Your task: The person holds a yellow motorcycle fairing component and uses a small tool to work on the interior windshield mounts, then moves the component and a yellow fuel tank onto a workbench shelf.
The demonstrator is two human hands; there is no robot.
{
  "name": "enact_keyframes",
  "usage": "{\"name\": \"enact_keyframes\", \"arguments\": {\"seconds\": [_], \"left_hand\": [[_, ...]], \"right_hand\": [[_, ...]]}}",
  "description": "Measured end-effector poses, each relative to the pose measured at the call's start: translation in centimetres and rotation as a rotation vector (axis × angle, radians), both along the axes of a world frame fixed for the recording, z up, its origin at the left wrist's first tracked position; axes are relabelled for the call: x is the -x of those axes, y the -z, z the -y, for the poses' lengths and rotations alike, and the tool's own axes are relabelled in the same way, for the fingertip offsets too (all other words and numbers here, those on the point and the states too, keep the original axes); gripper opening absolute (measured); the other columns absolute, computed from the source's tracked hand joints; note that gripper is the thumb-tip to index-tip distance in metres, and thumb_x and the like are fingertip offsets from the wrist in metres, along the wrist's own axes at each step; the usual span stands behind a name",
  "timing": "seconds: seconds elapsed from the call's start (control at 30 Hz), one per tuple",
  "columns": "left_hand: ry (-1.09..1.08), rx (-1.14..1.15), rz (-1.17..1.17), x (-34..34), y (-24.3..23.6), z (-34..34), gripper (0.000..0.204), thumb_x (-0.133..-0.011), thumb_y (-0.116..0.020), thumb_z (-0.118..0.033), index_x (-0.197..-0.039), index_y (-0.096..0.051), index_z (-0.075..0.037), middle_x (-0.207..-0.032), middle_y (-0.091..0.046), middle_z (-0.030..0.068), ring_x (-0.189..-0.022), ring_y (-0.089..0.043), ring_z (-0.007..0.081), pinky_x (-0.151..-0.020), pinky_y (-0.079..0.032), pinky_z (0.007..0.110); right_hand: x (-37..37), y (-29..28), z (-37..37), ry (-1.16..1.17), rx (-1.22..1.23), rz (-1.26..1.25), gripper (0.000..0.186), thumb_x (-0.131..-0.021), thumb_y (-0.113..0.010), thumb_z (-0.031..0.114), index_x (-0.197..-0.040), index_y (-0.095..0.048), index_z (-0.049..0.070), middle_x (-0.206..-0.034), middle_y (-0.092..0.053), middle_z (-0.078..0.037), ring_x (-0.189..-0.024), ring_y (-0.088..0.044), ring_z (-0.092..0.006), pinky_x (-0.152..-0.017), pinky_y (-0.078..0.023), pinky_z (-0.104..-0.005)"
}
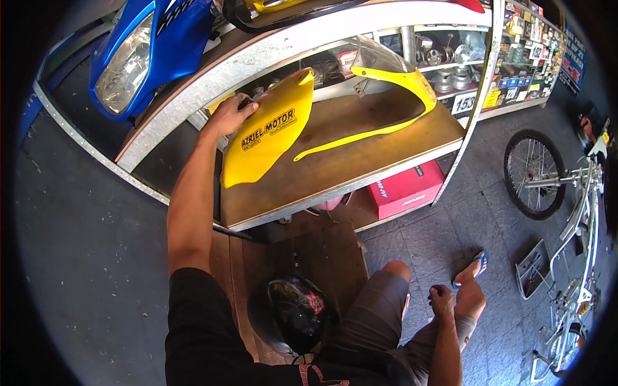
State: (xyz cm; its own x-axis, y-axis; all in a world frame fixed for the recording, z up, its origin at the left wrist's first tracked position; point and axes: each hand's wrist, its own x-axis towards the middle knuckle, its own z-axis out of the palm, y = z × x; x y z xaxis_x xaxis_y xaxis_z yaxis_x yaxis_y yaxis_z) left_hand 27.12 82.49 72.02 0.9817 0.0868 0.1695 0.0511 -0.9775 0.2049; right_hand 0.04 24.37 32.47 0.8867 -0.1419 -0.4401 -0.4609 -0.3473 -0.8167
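Observation:
My left hand (233,116) reaches up to the shelf, its fingers closed over the upper left edge of a yellow motorcycle body panel (273,132) with dark lettering. A small dark spot shows by the thumb; I cannot tell what it is. The panel leans tilted on the brown wooden shelf board (380,138). Right of it lies a yellow front fairing (421,96) with a clear windscreen and a long thin arm. Away from the shelf, my right hand (441,301) is by my knee with curled fingers; whatever they hold, if anything, is hidden.
Overhead on the upper shelf sits a blue headlight fairing (151,61). Below stands a red box (405,190). A black helmet (293,312) rests on a wooden bench (235,283) beside me. To the right are a wheel (533,174), a bare motorcycle frame (582,238) and a metal tray (533,270).

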Motion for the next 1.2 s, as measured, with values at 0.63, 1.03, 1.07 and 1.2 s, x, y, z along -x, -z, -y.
{"name": "enact_keyframes", "arguments": {"seconds": [0.63,1.03,1.07,1.2], "left_hand": [[0.236,0.108,-0.42,6.5,-3.6,5.5,0.047,-0.073,-0.051,0.016,-0.114,-0.056,-0.005,-0.117,-0.059,0.0048,-0.109,-0.056,0.0178,-0.095,-0.043,0.028],[0.26,-0.314,-0.035,-0.8,1.4,2.3,0.023,-0.074,-0.047,0.013,-0.088,-0.045,-0.005,-0.097,-0.053,0.015,-0.099,-0.054,0.0379,-0.081,-0.043,0.043],[0.244,-0.311,-0.048,-1.4,1.6,2.1,0.022,-0.074,-0.048,0.013,-0.086,-0.043,-0.004,-0.095,-0.052,0.0155,-0.099,-0.053,0.0385,-0.08,-0.042,0.044],[0.159,-0.291,-0.031,-3.9,3.5,0.4,0.019,-0.074,-0.048,0.012,-0.084,-0.045,-0.004,-0.094,-0.053,0.0159,-0.097,-0.054,0.0389,-0.08,-0.043,0.043]], "right_hand": [[0.3,0.4,0.2,-0.082,0.024,0.043,0.032,-0.085,-0.06,0.022,-0.099,-0.066,-0.007,-0.077,-0.069,-0.018,-0.072,-0.068,-0.0241,-0.069,-0.053,-0.0355],[1.4,0.3,1.0,-0.028,0.045,0.046,0.031,-0.084,-0.062,0.022,-0.096,-0.067,-0.006,-0.077,-0.069,-0.019,-0.072,-0.068,-0.026,-0.067,-0.053,-0.0363],[1.5,0.4,1.0,-0.023,0.047,0.041,0.031,-0.084,-0.062,0.022,-0.096,-0.067,-0.006,-0.077,-0.069,-0.019,-0.072,-0.068,-0.0264,-0.068,-0.053,-0.0364],[1.3,1.3,1.1,-0.004,0.074,0.029,0.031,-0.083,-0.063,0.022,-0.096,-0.067,-0.006,-0.079,-0.069,-0.02,-0.075,-0.069,-0.0291,-0.07,-0.053,-0.0378]]}}
